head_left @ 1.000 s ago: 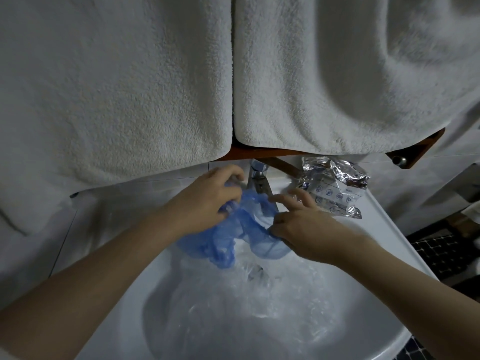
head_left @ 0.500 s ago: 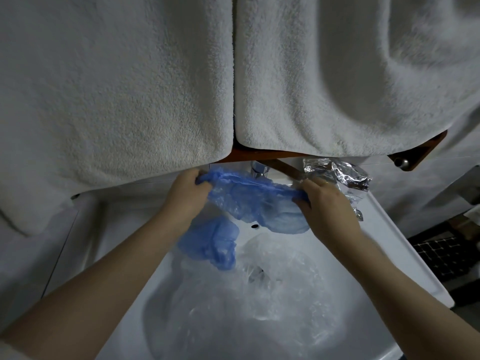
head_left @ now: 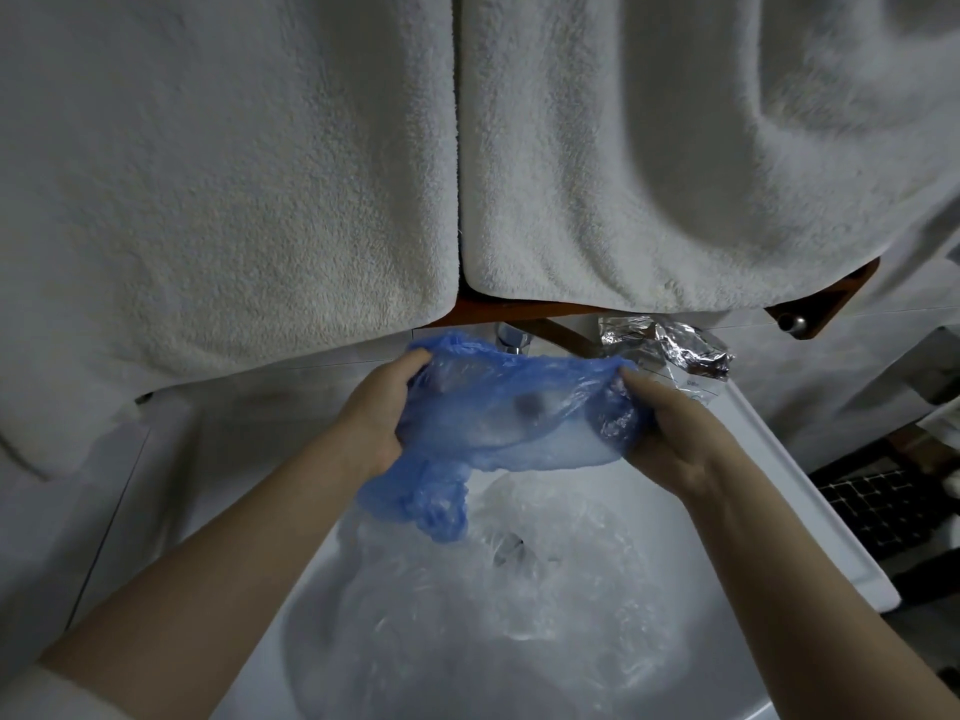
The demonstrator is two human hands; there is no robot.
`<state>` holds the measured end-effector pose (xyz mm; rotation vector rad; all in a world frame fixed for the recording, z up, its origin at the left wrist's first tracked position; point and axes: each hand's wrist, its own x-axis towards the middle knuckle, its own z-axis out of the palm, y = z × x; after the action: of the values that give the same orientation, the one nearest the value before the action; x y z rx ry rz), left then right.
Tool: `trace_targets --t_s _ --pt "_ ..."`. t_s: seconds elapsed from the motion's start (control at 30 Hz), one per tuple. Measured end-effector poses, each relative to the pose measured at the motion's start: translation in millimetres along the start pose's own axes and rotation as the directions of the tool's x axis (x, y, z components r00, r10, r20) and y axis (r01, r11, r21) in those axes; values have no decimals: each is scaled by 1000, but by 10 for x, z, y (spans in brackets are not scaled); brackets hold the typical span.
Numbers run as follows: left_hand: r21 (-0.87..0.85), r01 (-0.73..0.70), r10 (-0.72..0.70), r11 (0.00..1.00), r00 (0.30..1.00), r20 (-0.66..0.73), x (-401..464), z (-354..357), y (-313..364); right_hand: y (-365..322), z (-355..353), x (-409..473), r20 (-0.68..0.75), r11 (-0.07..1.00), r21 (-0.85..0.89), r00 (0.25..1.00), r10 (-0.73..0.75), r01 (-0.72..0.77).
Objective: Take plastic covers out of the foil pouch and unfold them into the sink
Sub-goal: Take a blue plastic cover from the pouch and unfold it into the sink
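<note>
A home bathroom, seen from above a white ceramic washbasin [head_left: 810, 485] that fills the frame from 5 to 7 o'clock. A chrome tap [head_left: 511, 339] stands at the basin's far edge, near centre. Two thick white terry towels [head_left: 234, 189] hang side by side from 10 to 2 o'clock, draped over a brown wooden rail [head_left: 519, 310] just above the tap. White wall tiles [head_left: 249, 407] show behind the basin at 9 o'clock. Dark small-tiled flooring [head_left: 883, 511] appears at 4 o'clock.
</note>
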<state>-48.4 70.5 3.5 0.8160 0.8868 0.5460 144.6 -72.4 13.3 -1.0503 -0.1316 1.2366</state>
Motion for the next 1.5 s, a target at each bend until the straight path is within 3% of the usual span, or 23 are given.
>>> trace_targets --t_s 0.2,0.3,0.4,0.5,0.6,0.67,0.7,0.87,0.93,1.0,1.1,1.37,1.5 --pt "-48 121 -106 992 964 245 -56 -145 75 -9 -118 25 229 945 -302 953 197 -122" --pt "-90 110 -80 990 953 291 -60 -148 68 -27 -121 29 210 893 -444 959 188 -78" --pt "-157 78 -28 985 955 297 -76 -160 73 -42 -142 44 118 878 -468 978 173 -99" --pt "-139 28 26 990 926 376 -93 -188 68 -45 -179 26 174 850 -527 977 127 -17" --pt "8 -69 62 998 929 366 -77 -242 56 -84 -237 14 416 917 -390 904 98 80" --pt "23 -108 94 994 938 332 -95 -225 56 -78 -232 10 619 989 -133 785 34 62" --pt "4 -109 102 994 942 320 -105 -204 57 -56 -218 20 627 999 -17 778 -24 45" --pt "-82 -57 80 995 942 327 -116 -129 31 111 -56 41 356 945 321 917 -181 62" --pt "-125 -67 101 990 952 290 -135 -92 19 127 117 -33 362 927 374 921 -145 -1" --pt "-191 -82 138 978 943 303 -173 -51 10 192 191 -79 484 922 374 870 -99 -104" --pt "-259 -109 191 960 929 317 -220 -9 -1 266 126 -25 415 897 435 901 -127 -74" --pt "-100 -278 291 955 941 170 -178 2 -123 383 117 -250 282 976 167 941 -186 143" --pt "90 -274 264 957 958 112 -92 6 -111 61 102 -391 245 937 53 906 -346 344"
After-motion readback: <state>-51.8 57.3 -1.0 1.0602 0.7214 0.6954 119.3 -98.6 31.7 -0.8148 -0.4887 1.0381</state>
